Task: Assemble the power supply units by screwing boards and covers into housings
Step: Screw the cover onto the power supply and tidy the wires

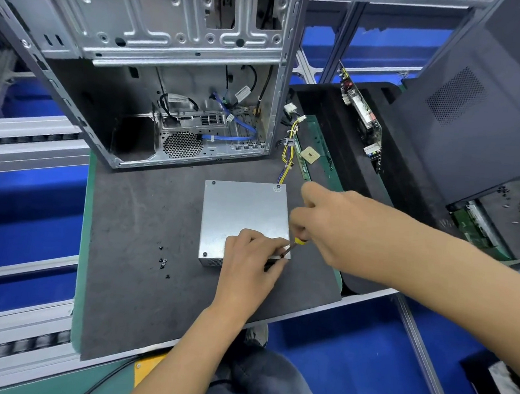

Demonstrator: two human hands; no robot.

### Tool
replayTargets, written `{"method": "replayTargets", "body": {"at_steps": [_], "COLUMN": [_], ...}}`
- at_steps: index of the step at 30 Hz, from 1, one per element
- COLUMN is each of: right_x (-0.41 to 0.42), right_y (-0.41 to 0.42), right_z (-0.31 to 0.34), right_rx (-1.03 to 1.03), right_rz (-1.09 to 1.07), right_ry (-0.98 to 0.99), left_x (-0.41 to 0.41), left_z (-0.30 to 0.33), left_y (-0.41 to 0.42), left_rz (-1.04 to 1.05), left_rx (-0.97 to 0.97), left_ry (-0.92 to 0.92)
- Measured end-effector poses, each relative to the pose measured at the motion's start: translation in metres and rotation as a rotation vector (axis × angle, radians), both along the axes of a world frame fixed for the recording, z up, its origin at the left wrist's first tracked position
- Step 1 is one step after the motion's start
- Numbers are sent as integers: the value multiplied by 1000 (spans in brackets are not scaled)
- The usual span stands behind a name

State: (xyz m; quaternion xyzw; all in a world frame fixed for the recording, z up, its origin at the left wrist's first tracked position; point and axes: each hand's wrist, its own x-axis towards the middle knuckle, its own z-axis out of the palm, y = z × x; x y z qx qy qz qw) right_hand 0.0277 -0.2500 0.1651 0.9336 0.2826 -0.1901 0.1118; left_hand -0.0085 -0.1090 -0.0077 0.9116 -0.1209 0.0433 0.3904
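Gleaming silver power supply unit (pixel 242 217) lies flat, cover seemingly screwed.

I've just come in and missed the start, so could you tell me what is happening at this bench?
A person is screwing the cover onto a power supply lying on the mat. The right hand holds a screwdriver aimed at the unit's near right corner, where the left hand steadies the tip. Screws already sit in the other three corners. Loose screws lie to the left; an open case stands behind.
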Motion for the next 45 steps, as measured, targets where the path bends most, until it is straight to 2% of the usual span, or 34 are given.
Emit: {"method": "replayTargets", "body": {"at_steps": [2,4,6,7,12,14,17,20,24,25,31,45], "right_x": [-4,-6,-7,-6,2,-3,-16,-15,-7,-6,-6,-6], "right_y": [5,0,-1,-2,6,8,5,-14,-44,-49,-56,-57], "right_z": [-6,-8,-2,-1,-6,-17,-33,-42,-47,-49,-54,-49], "right_rx": [-96,6,168,170,-78,-132,-27,124,664,740,793,772], "right_rz": [-34,-77,-32,-4,-11,-15,-26,-22,-471,-552,-609,-488], "right_ry": [-93,-18,87,93,-117,-127,-22,-69,-24,-23,-104,-257], "left_x": [0,0,-1,0,-1,-1,0,0,-1,0,1,1], "left_z": [0,0,-2,-2,-3,-4,-5,-8,-9,-8,-9,-10], "left_y": [0,-1,-1,-1,0,1,2,5,5,5,4,-2], "left_rz": [1,1,9,10,0,-13,-27,-49,-42,-41,-21,35], "left_rx": [0,-2,-2,-1,2,10,2,-1,-10,-13,-64,-51], "left_ry": [-27,-52,-53,-50,-55,-81,-118,-169,-194,-188,-165,-215]}}
